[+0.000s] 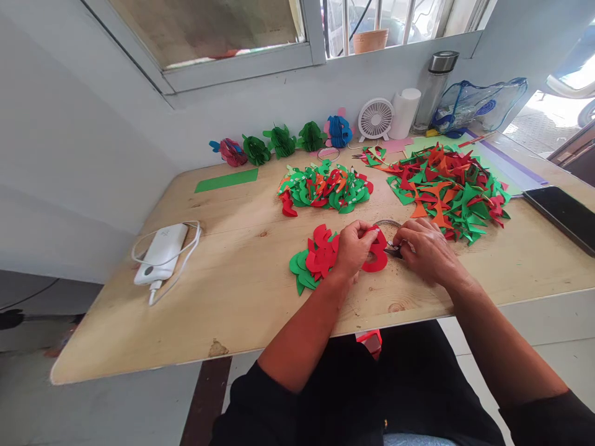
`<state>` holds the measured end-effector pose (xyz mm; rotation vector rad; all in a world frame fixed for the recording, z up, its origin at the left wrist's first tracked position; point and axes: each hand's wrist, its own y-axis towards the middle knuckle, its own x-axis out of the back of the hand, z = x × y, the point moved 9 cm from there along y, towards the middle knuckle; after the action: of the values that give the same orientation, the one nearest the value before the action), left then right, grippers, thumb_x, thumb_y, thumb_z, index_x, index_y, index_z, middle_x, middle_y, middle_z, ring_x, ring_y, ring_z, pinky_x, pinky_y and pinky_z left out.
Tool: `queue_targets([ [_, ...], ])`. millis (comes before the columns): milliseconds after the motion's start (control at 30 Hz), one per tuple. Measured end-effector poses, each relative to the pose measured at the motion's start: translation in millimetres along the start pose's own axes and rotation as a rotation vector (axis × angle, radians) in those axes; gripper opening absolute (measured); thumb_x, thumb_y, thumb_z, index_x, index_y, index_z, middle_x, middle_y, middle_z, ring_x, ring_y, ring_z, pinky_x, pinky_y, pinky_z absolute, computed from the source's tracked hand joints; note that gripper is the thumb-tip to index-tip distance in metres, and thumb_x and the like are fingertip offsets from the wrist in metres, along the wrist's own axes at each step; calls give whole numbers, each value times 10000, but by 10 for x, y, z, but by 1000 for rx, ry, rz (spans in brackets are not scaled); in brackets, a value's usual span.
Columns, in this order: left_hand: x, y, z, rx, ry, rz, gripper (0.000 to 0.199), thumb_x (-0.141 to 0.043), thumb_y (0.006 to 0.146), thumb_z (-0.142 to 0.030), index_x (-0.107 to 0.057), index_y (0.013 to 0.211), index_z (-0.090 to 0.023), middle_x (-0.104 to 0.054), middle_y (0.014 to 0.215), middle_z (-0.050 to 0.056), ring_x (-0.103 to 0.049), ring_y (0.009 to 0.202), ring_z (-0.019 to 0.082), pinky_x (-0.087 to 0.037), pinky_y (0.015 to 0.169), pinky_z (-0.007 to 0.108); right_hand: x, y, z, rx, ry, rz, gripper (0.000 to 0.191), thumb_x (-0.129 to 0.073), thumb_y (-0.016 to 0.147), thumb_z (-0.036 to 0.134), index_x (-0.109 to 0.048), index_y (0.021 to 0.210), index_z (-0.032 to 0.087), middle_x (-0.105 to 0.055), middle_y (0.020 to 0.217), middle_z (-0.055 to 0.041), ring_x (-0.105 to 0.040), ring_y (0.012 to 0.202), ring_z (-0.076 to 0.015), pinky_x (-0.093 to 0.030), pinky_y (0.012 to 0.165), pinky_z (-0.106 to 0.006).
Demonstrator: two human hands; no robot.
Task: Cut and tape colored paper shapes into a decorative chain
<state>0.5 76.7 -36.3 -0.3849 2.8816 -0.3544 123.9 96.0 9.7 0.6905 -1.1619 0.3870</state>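
My left hand (352,249) pinches a curved piece of red paper (377,259) between thumb and fingers, low over the table. Closed around small dark-bladed scissors (394,250), my right hand (426,249) is just right of that paper, the blades at its edge; the fingers hide most of the handles. Beside my left wrist lies a small heap of red cut pieces (320,254) with green cut pieces (303,272) under and beside them. Behind both hands, a grey ring-like band (387,222) shows only in part.
A pile of green and red cut paper (325,186) lies mid-table; a larger heap of scraps (458,186) is right. Honeycomb paper figures (282,141), a fan (375,119) and a bottle (432,93) line the wall. A power bank (162,253) and phone (564,214) lie at the sides.
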Motion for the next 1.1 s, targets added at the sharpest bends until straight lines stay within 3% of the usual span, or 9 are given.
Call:
queue_targets([
  [200,-30,-15,-34,-40,36,55,78,-573,728,-226,-539,729,-156,-572,639,-8,-502,495,80,-370,389,161,-3,1,-6,7,17,2,181,-466,736,91,-609,719,201,-633,766,-53,-492,815,-213,-328,716,-335],
  [367,-311,-111,-64,-88,218,403,78,-569,711,-225,-544,735,-155,-570,625,-18,-478,484,70,-363,424,170,-12,6,-33,4,1,5,194,-459,739,87,-610,695,200,-621,746,-59,-486,788,-211,-313,696,-335],
  [433,-351,-141,-109,-155,291,471,46,-551,705,-197,-542,713,-153,-554,602,-27,-461,484,61,-355,454,172,-22,5,-47,-2,15,15,212,-449,742,79,-618,703,201,-628,755,-59,-490,797,-212,-312,688,-332],
  [600,-294,-143,-212,-324,517,451,51,-523,680,-148,-565,705,-159,-559,608,-32,-483,543,76,-361,523,191,-23,1,-58,-11,43,17,242,-438,736,60,-633,708,199,-649,785,-57,-503,835,-220,-321,709,-336],
  [767,-314,-185,-236,-389,731,470,103,-512,680,-142,-605,716,-170,-585,615,-24,-509,572,94,-356,539,202,-19,-5,-68,-13,49,-2,253,-445,733,61,-653,700,202,-655,794,-59,-501,831,-221,-328,715,-343],
  [1100,-319,-195,-243,-398,752,463,112,-495,692,-142,-598,726,-169,-592,634,-23,-516,589,93,-370,557,201,5,-12,-54,-16,41,-23,266,-455,735,57,-674,712,206,-653,793,-60,-504,848,-223,-336,734,-350],
])
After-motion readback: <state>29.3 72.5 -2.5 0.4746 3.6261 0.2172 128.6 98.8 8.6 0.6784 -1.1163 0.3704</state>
